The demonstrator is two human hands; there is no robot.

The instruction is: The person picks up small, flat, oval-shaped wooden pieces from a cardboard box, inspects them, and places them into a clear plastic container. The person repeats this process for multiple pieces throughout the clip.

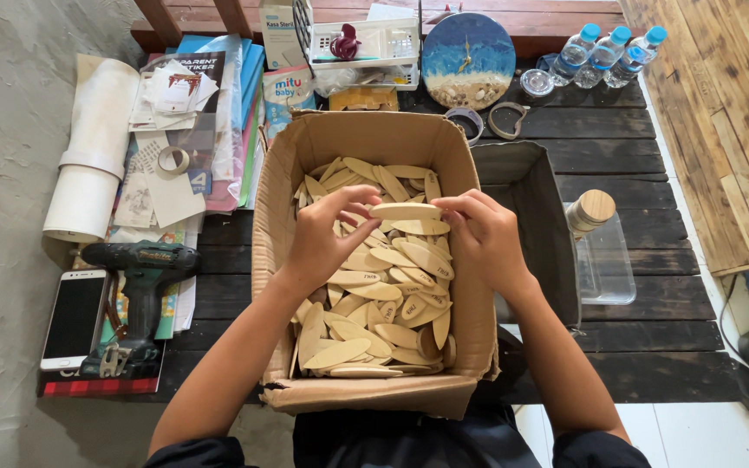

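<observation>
Fingers of our left hand (327, 238) and right hand (483, 232) pinch one oval wooden piece (405, 211) by its ends, just above the pile in the cardboard box (275, 208). It looks light, stiff and smooth; end-grips suit it.

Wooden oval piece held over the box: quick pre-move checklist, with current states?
1. Both hands on the piece: ok. Left hand and right hand pinch the ends of one wooden oval piece.
2. Piece held level: ok, it lies roughly flat between the fingertips.
3. Piece over the box: ok, it sits above the pile inside the cardboard box.
4. Only one piece held: cannot tell, a second one under it could be hidden.
5. Box steady: cannot tell; its near flap overhangs the table edge.
6. Surroundings: ok. The drill and phone lie to the left, apart from the hands.
</observation>
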